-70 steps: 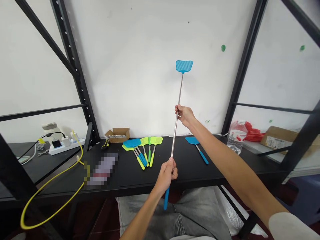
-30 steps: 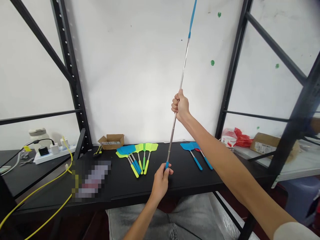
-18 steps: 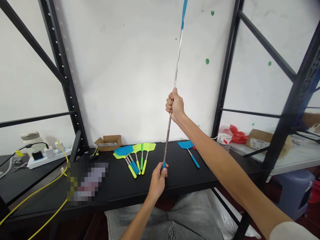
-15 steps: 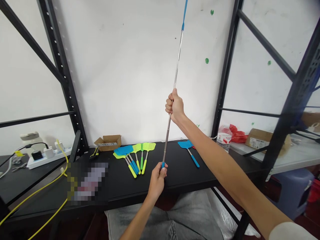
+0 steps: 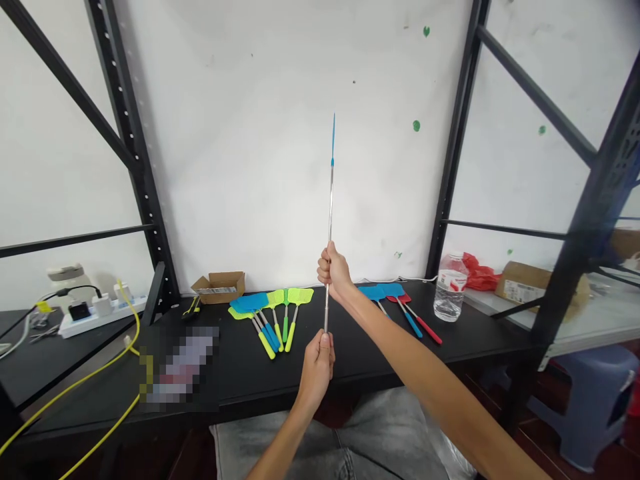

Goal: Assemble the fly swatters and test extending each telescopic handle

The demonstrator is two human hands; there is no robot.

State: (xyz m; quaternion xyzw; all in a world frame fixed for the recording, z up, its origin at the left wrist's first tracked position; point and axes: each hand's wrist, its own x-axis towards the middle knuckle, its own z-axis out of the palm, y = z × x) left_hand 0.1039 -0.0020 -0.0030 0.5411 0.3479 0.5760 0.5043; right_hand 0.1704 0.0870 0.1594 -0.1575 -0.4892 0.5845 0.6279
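Note:
A telescopic fly swatter (image 5: 331, 200) stands nearly upright in front of me, its blue head turned edge-on at the top of a thin metal rod. My left hand (image 5: 318, 363) is closed round its lower end, hiding the handle. Higher up, my right hand (image 5: 334, 272) makes a fist round the metal rod. On the black table (image 5: 240, 383) to the left lies a fan of several yellow, green and blue fly swatters (image 5: 270, 320). Behind my right forearm rest blue fly swatters (image 5: 395, 291) and a red fly swatter (image 5: 425, 325), partly covered by the arm.
A small open cardboard box (image 5: 220, 288) sits at the back left. Further left are a white power strip (image 5: 103, 313) and a yellow cable (image 5: 90, 373). A water bottle (image 5: 450, 290) stands right, near a red plastic bag (image 5: 483, 275). Black shelf posts (image 5: 150, 200) flank the table.
My right hand has moved down the rod toward my left hand. The swatter has become shorter, its blue head has dropped into view, and it stands more upright.

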